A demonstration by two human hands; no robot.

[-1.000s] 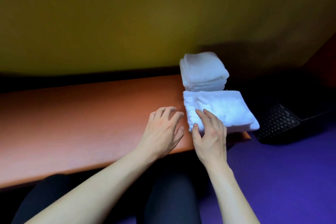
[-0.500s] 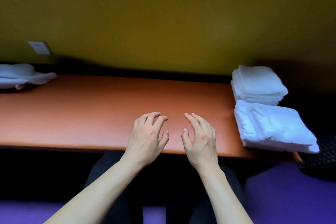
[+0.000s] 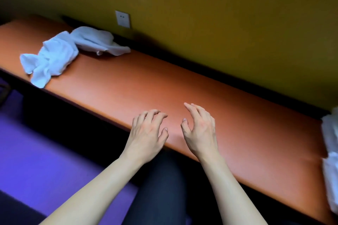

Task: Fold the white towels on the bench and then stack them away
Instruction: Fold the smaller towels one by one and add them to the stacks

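Both hands (image 3: 174, 129) hover, holding nothing, over the bench (image 3: 128, 86), crumpled towels (image 3: 60, 55) far left.

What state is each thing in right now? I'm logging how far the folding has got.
Crumpled towels: unfolded, heaped at the bench's far left.
Folded towels: at the right edge, mostly out of frame.
Left hand: open, holding nothing.
Right hand: open, holding nothing.
Bench: bare between the towels.

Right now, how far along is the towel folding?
Done: folded white towels sit stacked at the bench's right end, cut off by the frame edge. In hand: nothing; the left hand and right hand hover empty over the bench. Left: the crumpled towels at the far left end are unfolded.
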